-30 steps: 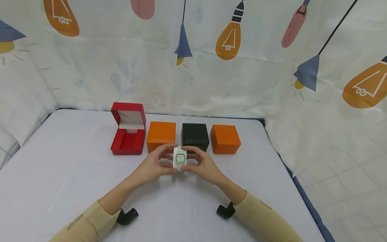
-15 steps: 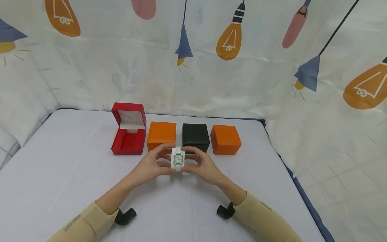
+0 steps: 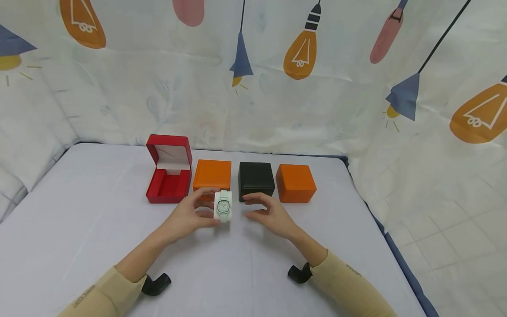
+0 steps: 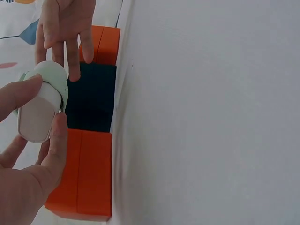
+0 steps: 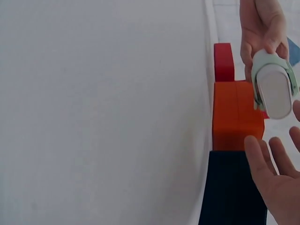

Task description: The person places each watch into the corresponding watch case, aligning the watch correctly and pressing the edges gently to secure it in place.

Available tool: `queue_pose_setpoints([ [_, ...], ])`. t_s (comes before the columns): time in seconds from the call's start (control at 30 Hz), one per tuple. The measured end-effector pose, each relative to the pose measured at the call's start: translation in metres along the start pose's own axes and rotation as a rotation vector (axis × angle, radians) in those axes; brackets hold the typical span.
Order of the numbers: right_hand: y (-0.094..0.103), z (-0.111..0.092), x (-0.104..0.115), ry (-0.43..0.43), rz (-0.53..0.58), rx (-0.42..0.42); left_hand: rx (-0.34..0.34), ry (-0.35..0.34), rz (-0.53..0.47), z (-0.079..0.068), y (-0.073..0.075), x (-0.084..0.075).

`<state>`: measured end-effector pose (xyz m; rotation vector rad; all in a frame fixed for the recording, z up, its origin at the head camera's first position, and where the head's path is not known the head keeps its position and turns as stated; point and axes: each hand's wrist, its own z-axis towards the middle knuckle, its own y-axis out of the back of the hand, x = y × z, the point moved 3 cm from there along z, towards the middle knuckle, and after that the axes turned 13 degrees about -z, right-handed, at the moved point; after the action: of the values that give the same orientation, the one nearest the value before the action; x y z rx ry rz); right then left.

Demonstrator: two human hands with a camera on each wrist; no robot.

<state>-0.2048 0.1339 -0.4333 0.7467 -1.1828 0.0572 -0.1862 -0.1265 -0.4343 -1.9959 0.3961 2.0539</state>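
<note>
My left hand (image 3: 189, 213) holds a pale green wristwatch (image 3: 223, 206), strapped round a white oval watch cushion (image 4: 36, 115), by its left side in the head view. Its thumb and fingers grip the cushion's ends, and the square dial faces up toward the head camera. To the right, my right hand (image 3: 273, 215) stands apart from the watch, its fingers loosely bent with nothing between them. In the right wrist view, the fingers of that hand (image 5: 276, 178) are spread below the watch. An orange box (image 3: 211, 174) and a black box (image 3: 256, 179) stand just behind the hands.
At the left, a red box (image 3: 168, 187) stands with its lid up, showing a white lid lining and a red recess. Another orange box (image 3: 295, 182) ends the row at the right. The white-covered table (image 3: 99, 211) backs onto a printed curtain (image 3: 138, 88).
Both hands held the watch on its cushion before. My right hand has let go and drawn slightly right, while my left hand has carried the watch leftward.
</note>
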Motion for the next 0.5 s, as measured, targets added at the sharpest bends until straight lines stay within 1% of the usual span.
queue_pose_setpoints([
  [0.13, 0.002, -0.001, -0.004, -0.006, -0.019, 0.018, -0.012, 0.001, 0.011, -0.002, 0.009, 0.002],
  [0.27, 0.004, -0.003, -0.005, -0.018, -0.064, 0.034, -0.028, 0.001, 0.010, -0.005, 0.020, 0.003],
  [0.5, 0.009, -0.006, -0.003, -0.014, -0.106, 0.056, -0.026, -0.019, 0.017, -0.010, 0.037, 0.003],
])
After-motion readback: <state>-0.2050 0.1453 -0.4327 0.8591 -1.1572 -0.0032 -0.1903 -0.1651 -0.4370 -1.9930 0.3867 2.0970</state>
